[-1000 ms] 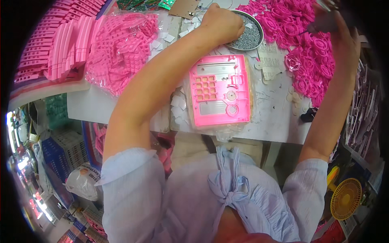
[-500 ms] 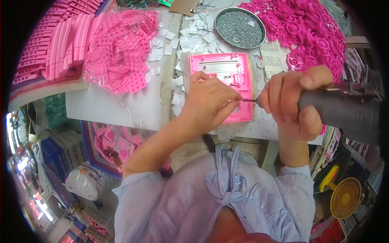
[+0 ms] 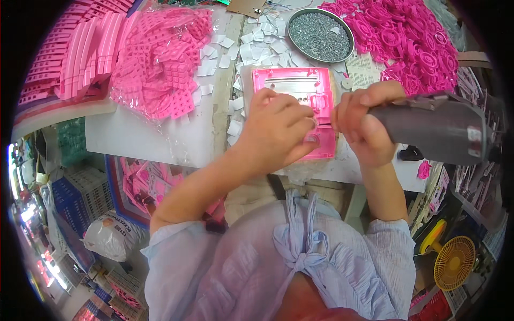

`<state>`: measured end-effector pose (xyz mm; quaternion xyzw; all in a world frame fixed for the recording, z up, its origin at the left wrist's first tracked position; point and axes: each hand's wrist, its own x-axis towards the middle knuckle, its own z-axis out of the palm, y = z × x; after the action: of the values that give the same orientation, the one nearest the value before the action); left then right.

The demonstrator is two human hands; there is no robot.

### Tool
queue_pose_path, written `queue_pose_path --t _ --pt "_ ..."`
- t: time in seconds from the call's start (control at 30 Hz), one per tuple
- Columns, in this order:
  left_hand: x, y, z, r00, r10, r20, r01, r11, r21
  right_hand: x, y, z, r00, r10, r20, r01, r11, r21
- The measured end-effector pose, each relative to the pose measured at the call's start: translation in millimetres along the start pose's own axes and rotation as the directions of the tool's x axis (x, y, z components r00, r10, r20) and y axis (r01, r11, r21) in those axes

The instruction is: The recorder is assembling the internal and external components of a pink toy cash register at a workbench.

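A pink plastic casing (image 3: pixel 324 147) with a silvery strip lies on the table in front of me. My left hand (image 3: pixel 281 127) rests over its left part with curled fingers; whatever they pinch is too small or hidden to make out. My right hand (image 3: pixel 369 120) is wrapped round a dark grey electric screwdriver (image 3: pixel 436 127), held almost level. Its thin bit (image 3: pixel 324 124) points left, over the casing's right side, with the tip close to my left fingertips. Whether the tip touches a screw cannot be seen.
A round metal tray (image 3: pixel 320 36) of small screws stands behind the casing. White paper pieces (image 3: pixel 262 51) are scattered beside it. Bagged pink parts (image 3: pixel 160 64) lie left, a heap of magenta parts (image 3: pixel 407 43) right. A yellow fan (image 3: pixel 454 262) sits low at the right.
My right hand and the screwdriver have shifted left, and the tool's back end has swung nearer to me. My left fingers have moved slightly over the casing.
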<state>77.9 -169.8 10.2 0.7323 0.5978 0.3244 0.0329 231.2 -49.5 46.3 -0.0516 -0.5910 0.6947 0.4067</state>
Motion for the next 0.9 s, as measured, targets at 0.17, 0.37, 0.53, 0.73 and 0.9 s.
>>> queue_pose_path --t 0.17,0.37,0.53,0.73,0.9 --pt "-7.0 -5.4 9.1 0.984 0.116 0.137 -0.133 0.984 0.121 -10.0 22.8 -6.6 0.997 0.021 0.074 -0.005 0.979 -0.205" --pt "-8.4 0.1 8.7 0.996 0.063 0.057 -0.071 0.986 0.151 -9.1 20.6 -6.7 0.966 0.1 0.237 0.025 0.882 -0.471" --pt "-8.7 -5.1 10.9 0.993 0.088 0.079 -0.097 0.988 0.117 -0.5 30.9 -8.5 0.971 0.167 0.171 -0.137 0.975 -0.174" --pt "13.0 -51.8 -19.8 0.967 0.048 0.252 0.003 0.98 -0.198 31.8 -25.9 -29.9 0.999 0.034 -0.011 -0.032 0.983 0.179" --pt "122.3 -188.9 -80.4 0.788 -0.615 -0.043 0.578 0.712 0.399 55.6 -69.1 -48.6 0.979 -0.054 -0.199 0.02 0.985 -0.169"
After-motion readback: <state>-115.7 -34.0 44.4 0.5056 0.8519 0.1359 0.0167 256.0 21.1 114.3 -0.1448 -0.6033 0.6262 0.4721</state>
